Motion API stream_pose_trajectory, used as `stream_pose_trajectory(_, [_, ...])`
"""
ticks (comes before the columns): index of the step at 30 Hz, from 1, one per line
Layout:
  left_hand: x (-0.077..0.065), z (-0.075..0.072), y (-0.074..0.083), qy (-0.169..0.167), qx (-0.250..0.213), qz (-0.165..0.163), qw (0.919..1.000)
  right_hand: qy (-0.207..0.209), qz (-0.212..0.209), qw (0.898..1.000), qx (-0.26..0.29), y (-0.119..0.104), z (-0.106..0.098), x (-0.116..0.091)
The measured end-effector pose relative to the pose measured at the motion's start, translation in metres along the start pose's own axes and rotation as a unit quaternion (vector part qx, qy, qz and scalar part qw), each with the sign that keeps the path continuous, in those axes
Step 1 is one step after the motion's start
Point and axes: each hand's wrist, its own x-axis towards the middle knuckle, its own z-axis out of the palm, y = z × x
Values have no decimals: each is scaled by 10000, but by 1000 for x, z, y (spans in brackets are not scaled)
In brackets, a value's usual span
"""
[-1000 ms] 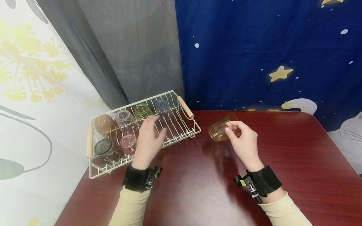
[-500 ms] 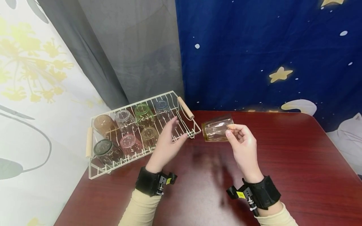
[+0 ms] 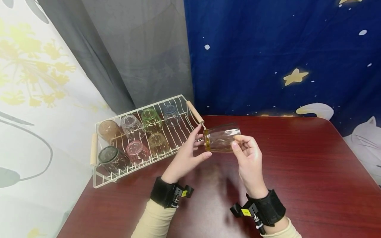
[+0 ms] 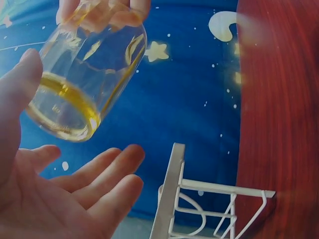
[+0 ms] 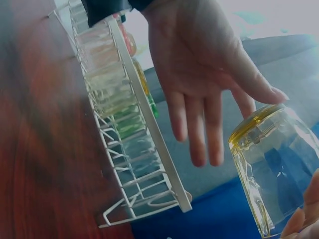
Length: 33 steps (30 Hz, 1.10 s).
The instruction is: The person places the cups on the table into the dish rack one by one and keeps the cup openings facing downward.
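Observation:
My right hand (image 3: pixel 249 162) pinches a yellow-tinted clear drinking glass (image 3: pixel 221 140) near its rim. The glass lies sideways in the air, its thick amber base (image 4: pixel 65 107) towards my left hand (image 3: pixel 186 160). That hand is spread with straight fingers, palm facing the base, and its thumb (image 4: pixel 25 74) overlaps the glass's edge in the left wrist view. In the right wrist view the left thumb tip (image 5: pixel 276 94) is right at the base. Behind the left hand stands a white wire rack (image 3: pixel 175 153) with upside-down glasses, among them an amber one (image 3: pixel 158 143) in the front row.
The rack has wooden handles, the right one (image 3: pixel 194 112) close beyond my left fingertips. A pink glass (image 3: pixel 138 152), a green glass (image 3: pixel 151 120) and a blue glass (image 3: pixel 171 115) are among those in it. A dark red table (image 3: pixel 303 165) runs to a blue star-patterned curtain (image 3: pixel 262 59).
My left hand has moved right from over the rack to the glass's base. The right hand has brought the glass left and turned it level, base towards the left hand.

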Motion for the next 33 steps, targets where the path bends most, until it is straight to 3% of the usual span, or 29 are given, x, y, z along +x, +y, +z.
stream_pose_trajectory(9, [1,11,-1,-93,-635,170,9978,-42,-41,9997,245,5,3,-6])
stream_pose_trajectory(21, [-2,2,3,-25,-656,209,9976,-46,72,9999,83,4,3,-8])
stream_pose_trajectory(33, [2,-9,12,848,-336,561,9942,-159,451,9983,-330,8,3,-7])
